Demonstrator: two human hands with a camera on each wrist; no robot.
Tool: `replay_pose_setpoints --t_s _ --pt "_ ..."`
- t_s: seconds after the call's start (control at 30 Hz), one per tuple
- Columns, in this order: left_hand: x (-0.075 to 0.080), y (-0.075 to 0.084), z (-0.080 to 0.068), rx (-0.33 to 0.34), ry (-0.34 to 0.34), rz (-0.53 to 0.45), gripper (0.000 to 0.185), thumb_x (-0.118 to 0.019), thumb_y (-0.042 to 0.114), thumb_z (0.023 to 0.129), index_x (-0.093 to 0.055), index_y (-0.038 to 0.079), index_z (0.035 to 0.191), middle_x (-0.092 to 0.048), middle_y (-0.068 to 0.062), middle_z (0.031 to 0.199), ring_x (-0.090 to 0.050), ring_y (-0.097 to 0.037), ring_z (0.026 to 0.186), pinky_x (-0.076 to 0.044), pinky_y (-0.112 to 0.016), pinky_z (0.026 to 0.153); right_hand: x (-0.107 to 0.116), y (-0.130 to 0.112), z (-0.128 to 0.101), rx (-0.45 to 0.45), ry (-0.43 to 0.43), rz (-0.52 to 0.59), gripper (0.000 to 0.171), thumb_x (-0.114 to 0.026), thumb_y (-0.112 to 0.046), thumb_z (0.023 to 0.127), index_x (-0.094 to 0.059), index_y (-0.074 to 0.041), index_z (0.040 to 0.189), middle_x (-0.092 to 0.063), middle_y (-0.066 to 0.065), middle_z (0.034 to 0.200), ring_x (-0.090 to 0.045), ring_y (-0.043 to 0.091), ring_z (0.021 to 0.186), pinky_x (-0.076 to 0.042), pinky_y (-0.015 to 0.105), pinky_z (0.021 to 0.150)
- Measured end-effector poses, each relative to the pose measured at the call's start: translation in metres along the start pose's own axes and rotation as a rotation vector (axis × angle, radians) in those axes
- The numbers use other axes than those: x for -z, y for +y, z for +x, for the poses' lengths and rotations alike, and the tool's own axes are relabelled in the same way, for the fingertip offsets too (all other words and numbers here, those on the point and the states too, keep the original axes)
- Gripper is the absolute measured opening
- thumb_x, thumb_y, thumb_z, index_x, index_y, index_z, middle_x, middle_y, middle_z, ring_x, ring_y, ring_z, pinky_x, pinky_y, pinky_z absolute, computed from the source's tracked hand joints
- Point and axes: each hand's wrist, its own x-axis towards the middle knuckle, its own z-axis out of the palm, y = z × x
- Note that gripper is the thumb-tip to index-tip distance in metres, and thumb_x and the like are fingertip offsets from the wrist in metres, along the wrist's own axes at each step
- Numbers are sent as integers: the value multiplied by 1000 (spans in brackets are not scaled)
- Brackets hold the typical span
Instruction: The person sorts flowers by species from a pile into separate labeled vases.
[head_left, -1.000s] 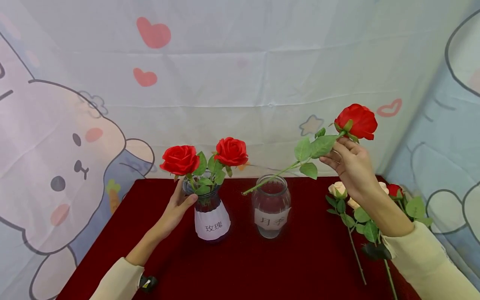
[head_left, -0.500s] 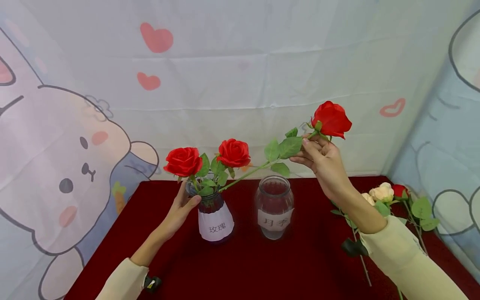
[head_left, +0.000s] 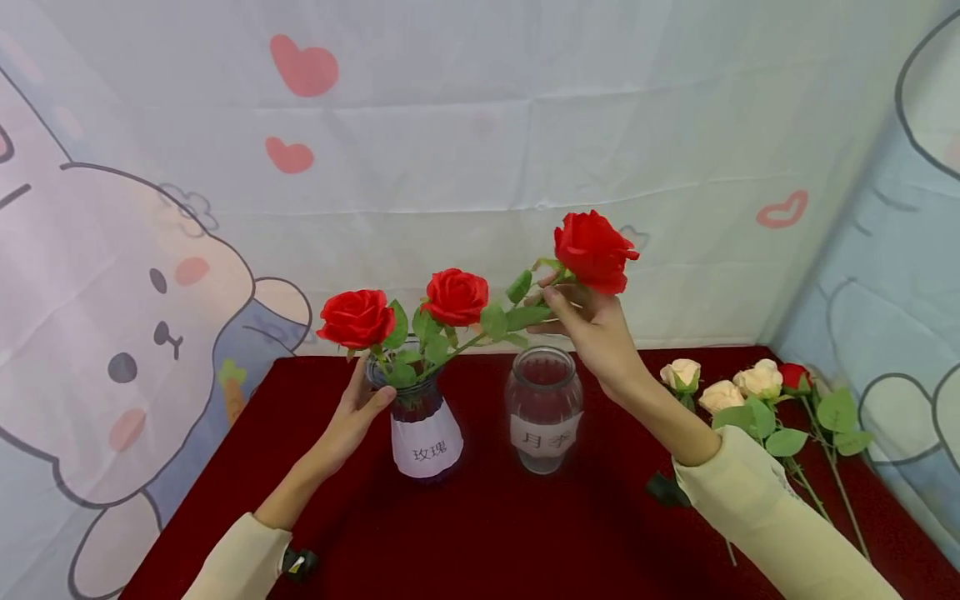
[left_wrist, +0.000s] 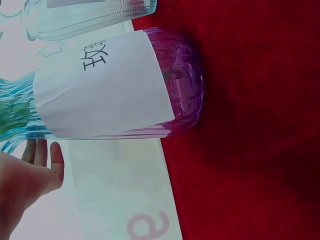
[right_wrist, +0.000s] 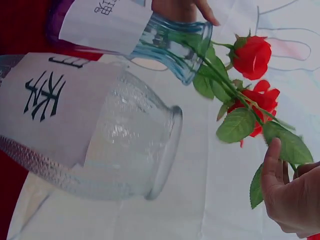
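Observation:
My left hand [head_left: 351,423] holds the neck of a glass vase [head_left: 427,446], its thumb at the rim. The vase shades from blue to purple and wears a white paper label with Chinese characters. Two red roses stand in it, one at the left [head_left: 356,318] and one at the right [head_left: 456,296]. My right hand [head_left: 596,337] pinches a third red rose [head_left: 595,250] by the stem just under its bloom. That stem slants down left into the vase's mouth, its lower end hidden among leaves. In the right wrist view, a leaf [right_wrist: 287,145] lies against the right fingers.
A clear glass jar [head_left: 543,387], also labelled, stands right of the vase, below my right hand. Several cream roses [head_left: 759,379] and a red flower [head_left: 795,377] lie at the right on the dark red cloth [head_left: 495,533]. A printed curtain [head_left: 450,142] hangs behind.
My right hand has carried the red rose leftward from above the right side, and its stem has come into the vase's mouth. My left hand has stayed at the vase neck.

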Motion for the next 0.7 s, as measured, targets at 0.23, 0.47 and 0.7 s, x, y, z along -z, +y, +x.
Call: replay_pose_setpoints --t_s 0.23,0.47,0.7 --pt "0 2 0 25 -8 8 77 -46 25 109 6 23 165 -11 -21 171 -27 -51 151 -23 -69 119 -16 3 3 96 -87 -150 21 -55 5 101 -57 10 121 -66 11 111 -70 10 93 -62 30 78" --pt "0 1 -2 17 -10 26 76 -45 25 109 7 22 165 -12 -22 170 -25 -52 151 -23 -71 118 -30 3 7 111 -128 -289 24 -62 0 99 -62 4 123 -69 22 107 -67 20 88 -58 29 75" --pt "1 0 -2 14 -9 21 76 -45 26 109 6 24 165 -12 -21 170 -25 -51 152 -22 -71 118 -44 16 11 5 -138 -286 27 -63 -5 99 -60 2 125 -70 23 108 -69 32 94 -61 37 81"
